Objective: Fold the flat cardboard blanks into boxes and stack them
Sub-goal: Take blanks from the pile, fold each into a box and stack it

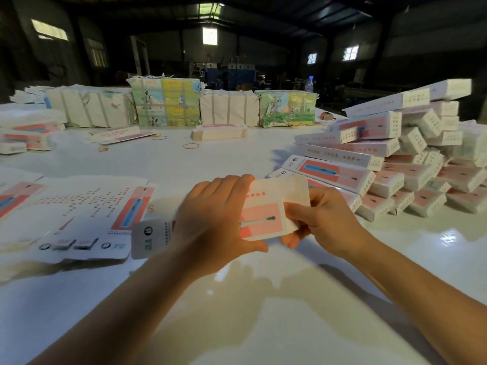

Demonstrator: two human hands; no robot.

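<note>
A dim warehouse-like packing workshop: a high dark roof with small windows [210, 36], strapped bundles of printed card [165, 105] on a long white counter [237, 159], and heaped folded boxes [390, 164].

Daylight is coming through small high windows [210, 36], leaving the hall dim. The glossy white table [237, 325] is glaring at right; arm shadows are falling across it. Edges are bending and blurring.

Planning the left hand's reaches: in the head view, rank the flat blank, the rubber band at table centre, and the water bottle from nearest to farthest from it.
From the left hand:
1. Flat blank, just left of it.
2. Rubber band, mid-table beyond.
3. Water bottle, far edge, right.
</note>
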